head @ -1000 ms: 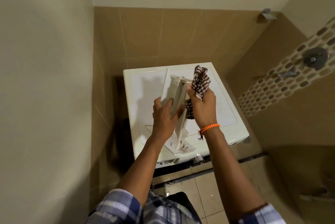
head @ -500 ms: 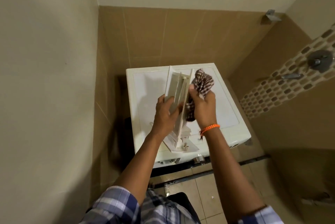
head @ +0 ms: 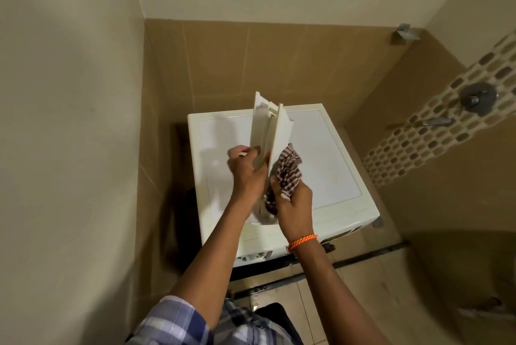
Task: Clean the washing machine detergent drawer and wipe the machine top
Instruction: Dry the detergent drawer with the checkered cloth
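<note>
The white detergent drawer [head: 266, 132] stands on end above the white washing machine top [head: 329, 160], lifted clear of it. My left hand [head: 245, 171] grips the drawer's left side near its middle. My right hand [head: 293, 205] holds a bunched brown-and-white checked cloth [head: 287, 174] against the lower right side of the drawer. The drawer's lower end is partly hidden behind both hands.
The machine stands in a corner between a plain wall on the left and brown tiled walls. A shower valve [head: 477, 97] and mosaic strip are on the right wall. A dark threshold strip [head: 363, 256] crosses the tiled floor in front of the machine.
The drawer has been raised a little and its top now reaches past the machine's back edge. My right hand and the cloth have slid down from the upper part to the lower part.
</note>
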